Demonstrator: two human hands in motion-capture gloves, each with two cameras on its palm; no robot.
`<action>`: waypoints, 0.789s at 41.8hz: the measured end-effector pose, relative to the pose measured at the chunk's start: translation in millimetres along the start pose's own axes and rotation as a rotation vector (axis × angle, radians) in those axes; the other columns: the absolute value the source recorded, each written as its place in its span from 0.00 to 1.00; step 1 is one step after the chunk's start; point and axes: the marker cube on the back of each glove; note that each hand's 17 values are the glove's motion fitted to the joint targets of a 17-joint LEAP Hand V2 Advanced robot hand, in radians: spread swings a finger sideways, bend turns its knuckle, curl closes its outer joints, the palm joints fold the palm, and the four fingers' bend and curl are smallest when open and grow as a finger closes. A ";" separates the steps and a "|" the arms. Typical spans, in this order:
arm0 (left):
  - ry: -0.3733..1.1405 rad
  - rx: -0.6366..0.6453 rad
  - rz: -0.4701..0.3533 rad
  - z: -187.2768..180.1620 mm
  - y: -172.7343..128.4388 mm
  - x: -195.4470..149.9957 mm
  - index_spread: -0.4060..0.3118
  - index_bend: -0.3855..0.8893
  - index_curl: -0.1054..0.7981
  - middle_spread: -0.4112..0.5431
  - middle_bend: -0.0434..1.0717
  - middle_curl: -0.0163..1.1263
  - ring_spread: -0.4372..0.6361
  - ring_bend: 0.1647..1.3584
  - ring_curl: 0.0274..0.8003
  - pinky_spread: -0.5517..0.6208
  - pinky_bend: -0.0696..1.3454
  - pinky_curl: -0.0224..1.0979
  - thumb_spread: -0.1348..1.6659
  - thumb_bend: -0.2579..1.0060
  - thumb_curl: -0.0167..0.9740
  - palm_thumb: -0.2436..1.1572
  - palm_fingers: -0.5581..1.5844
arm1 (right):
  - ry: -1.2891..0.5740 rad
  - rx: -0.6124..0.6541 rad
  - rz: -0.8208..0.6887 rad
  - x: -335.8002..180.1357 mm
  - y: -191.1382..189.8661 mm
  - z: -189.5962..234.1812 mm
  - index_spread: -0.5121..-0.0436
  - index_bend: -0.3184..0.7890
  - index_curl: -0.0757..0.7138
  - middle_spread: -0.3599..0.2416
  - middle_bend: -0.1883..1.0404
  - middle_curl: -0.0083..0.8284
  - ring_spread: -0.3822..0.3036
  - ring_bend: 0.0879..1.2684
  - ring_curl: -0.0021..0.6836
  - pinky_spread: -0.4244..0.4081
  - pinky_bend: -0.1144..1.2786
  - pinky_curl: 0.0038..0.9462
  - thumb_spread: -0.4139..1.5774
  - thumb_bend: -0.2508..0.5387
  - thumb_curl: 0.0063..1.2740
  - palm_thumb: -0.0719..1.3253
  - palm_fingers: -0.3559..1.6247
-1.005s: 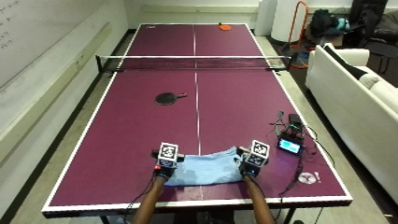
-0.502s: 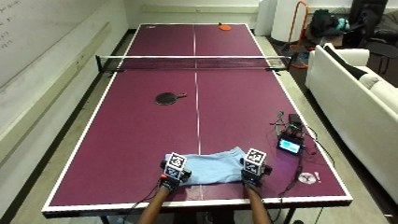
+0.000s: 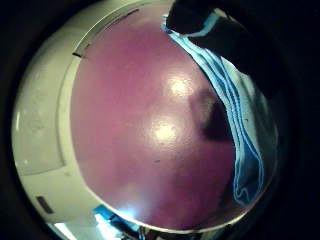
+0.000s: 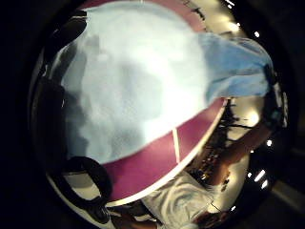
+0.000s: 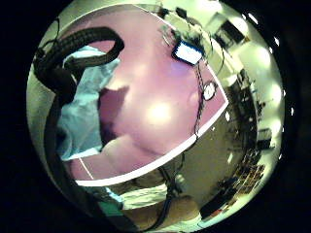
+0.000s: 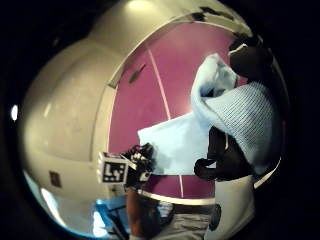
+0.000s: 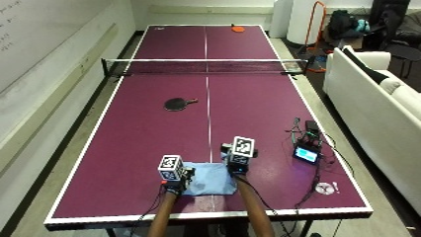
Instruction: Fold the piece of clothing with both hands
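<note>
Light-blue garment [image 7: 209,179] lengthwise across table

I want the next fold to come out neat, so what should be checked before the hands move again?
1. Right hand grips the light blue garment: ok, cloth is bunched in its fingers.
2. Left hand holds the other edge: cannot tell.
3. Garment lies on the table, not over the edge: ok.
4. Paddle out of the way: ok.
5. Device and cables apart from the cloth: ok.
</note>
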 end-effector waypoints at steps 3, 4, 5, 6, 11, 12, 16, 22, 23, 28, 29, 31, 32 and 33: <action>0.045 0.135 -0.031 -17.8 5.8 -17.0 0.40 0.41 0.52 0.33 0.20 0.32 0.35 0.39 0.45 0.86 0.18 0.31 0.97 0.23 0.14 0.35 0.50 | 0.078 0.039 -0.110 -51.6 14.4 -5.9 0.42 0.34 0.26 0.20 0.53 0.59 0.22 0.50 0.63 0.25 0.46 0.43 0.71 0.30 0.32 0.72 0.73; 0.043 0.183 -0.038 -23.0 6.6 -22.7 0.41 0.41 0.52 0.33 0.20 0.32 0.35 0.39 0.44 0.86 0.18 0.30 0.97 0.23 0.14 0.36 0.50 | 0.096 0.039 -0.140 -65.8 21.1 -7.6 0.42 0.33 0.26 0.19 0.52 0.58 0.22 0.50 0.63 0.23 0.47 0.43 0.70 0.29 0.32 0.72 0.74; 0.040 0.223 -0.045 -25.1 5.5 -29.5 0.41 0.40 0.52 0.33 0.21 0.32 0.35 0.40 0.45 0.86 0.17 0.30 0.97 0.24 0.14 0.37 0.50 | 0.111 0.035 -0.167 -79.0 27.7 -7.3 0.41 0.32 0.25 0.19 0.51 0.58 0.22 0.50 0.62 0.22 0.48 0.44 0.70 0.29 0.33 0.72 0.74; 0.036 0.249 -0.056 -22.3 1.9 -38.9 0.41 0.41 0.52 0.33 0.20 0.32 0.35 0.40 0.44 0.86 0.18 0.30 0.97 0.24 0.14 0.37 0.50 | 0.122 0.028 -0.194 -92.4 34.0 -4.3 0.40 0.32 0.25 0.19 0.51 0.58 0.22 0.50 0.62 0.21 0.49 0.44 0.69 0.29 0.33 0.72 0.74; 0.000 0.266 -0.143 6.9 -15.6 -95.2 0.41 0.40 0.50 0.32 0.22 0.33 0.33 0.42 0.44 0.86 0.16 0.29 0.97 0.28 0.17 0.42 0.52 | 0.127 -0.011 -0.346 -159.2 70.9 13.6 0.38 0.32 0.24 0.18 0.50 0.57 0.19 0.51 0.62 0.19 0.50 0.45 0.67 0.29 0.35 0.72 0.74; 0.003 0.266 -0.153 2.2 -9.4 -96.7 0.41 0.41 0.50 0.32 0.22 0.34 0.33 0.42 0.44 0.86 0.16 0.29 0.97 0.29 0.17 0.43 0.52 | 0.105 -0.008 -0.377 -168.5 80.6 6.4 0.37 0.32 0.24 0.18 0.49 0.57 0.18 0.51 0.62 0.18 0.50 0.45 0.66 0.29 0.35 0.72 0.74; 0.032 0.260 -0.170 -2.5 2.2 -101.0 0.41 0.41 0.50 0.32 0.21 0.34 0.33 0.42 0.44 0.86 0.16 0.28 0.97 0.31 0.18 0.45 0.52 | 0.051 0.009 -0.434 -187.8 108.6 -18.6 0.36 0.33 0.24 0.17 0.48 0.57 0.17 0.52 0.63 0.17 0.50 0.45 0.65 0.29 0.37 0.72 0.75; 0.032 0.253 -0.177 12.0 -2.7 -110.3 0.41 0.41 0.49 0.32 0.21 0.35 0.33 0.43 0.44 0.86 0.17 0.27 0.97 0.33 0.19 0.47 0.52 | 0.031 -0.025 -0.448 -187.9 113.8 -1.2 0.36 0.34 0.24 0.16 0.48 0.57 0.17 0.53 0.63 0.15 0.49 0.45 0.63 0.29 0.38 0.72 0.75; 0.025 0.253 -0.177 15.1 -5.1 -111.5 0.41 0.41 0.49 0.32 0.21 0.35 0.33 0.43 0.44 0.86 0.17 0.27 0.97 0.33 0.19 0.47 0.52 | 0.018 -0.091 -0.459 -182.9 119.6 -0.2 0.36 0.34 0.24 0.16 0.48 0.57 0.17 0.53 0.63 0.15 0.49 0.45 0.63 0.29 0.38 0.72 0.75; 0.012 0.255 -0.172 15.0 -7.1 -104.4 0.42 0.40 0.48 0.32 0.21 0.35 0.33 0.43 0.44 0.86 0.17 0.27 0.97 0.35 0.20 0.47 0.52 | -0.195 -0.235 -0.521 -155.0 119.9 -9.1 0.38 0.26 0.19 0.18 0.38 0.53 0.18 0.57 0.65 0.19 0.53 0.46 0.67 0.24 0.37 0.65 0.65; 0.009 0.259 -0.171 12.6 -6.4 -101.0 0.42 0.40 0.48 0.32 0.21 0.35 0.33 0.43 0.44 0.86 0.17 0.27 0.97 0.35 0.20 0.47 0.52 | -0.236 -0.259 -0.524 -146.2 118.2 -13.8 0.38 0.27 0.19 0.19 0.35 0.52 0.20 0.56 0.65 0.21 0.54 0.47 0.68 0.24 0.36 0.64 0.62; -0.006 0.266 -0.164 9.7 -8.2 -95.8 0.42 0.40 0.48 0.32 0.22 0.35 0.33 0.43 0.44 0.86 0.17 0.27 0.97 0.35 0.20 0.47 0.52 | -0.278 -0.308 -0.515 -127.4 116.2 -26.0 0.39 0.29 0.19 0.22 0.34 0.52 0.23 0.55 0.66 0.25 0.56 0.48 0.70 0.24 0.35 0.61 0.59; -0.018 0.270 -0.160 9.2 -10.7 -93.8 0.42 0.40 0.48 0.32 0.22 0.36 0.33 0.43 0.44 0.86 0.17 0.27 0.97 0.36 0.20 0.47 0.52 | -0.278 -0.326 -0.502 -117.7 115.0 -32.7 0.39 0.29 0.19 0.23 0.33 0.52 0.24 0.53 0.65 0.26 0.57 0.48 0.71 0.24 0.34 0.59 0.58; -0.030 0.274 -0.156 8.7 -13.4 -92.0 0.42 0.40 0.48 0.32 0.22 0.36 0.34 0.43 0.44 0.86 0.17 0.26 0.96 0.36 0.21 0.47 0.52 | -0.263 -0.335 -0.486 -107.7 113.0 -38.7 0.40 0.32 0.19 0.25 0.33 0.51 0.27 0.50 0.63 0.30 0.56 0.47 0.72 0.24 0.33 0.57 0.55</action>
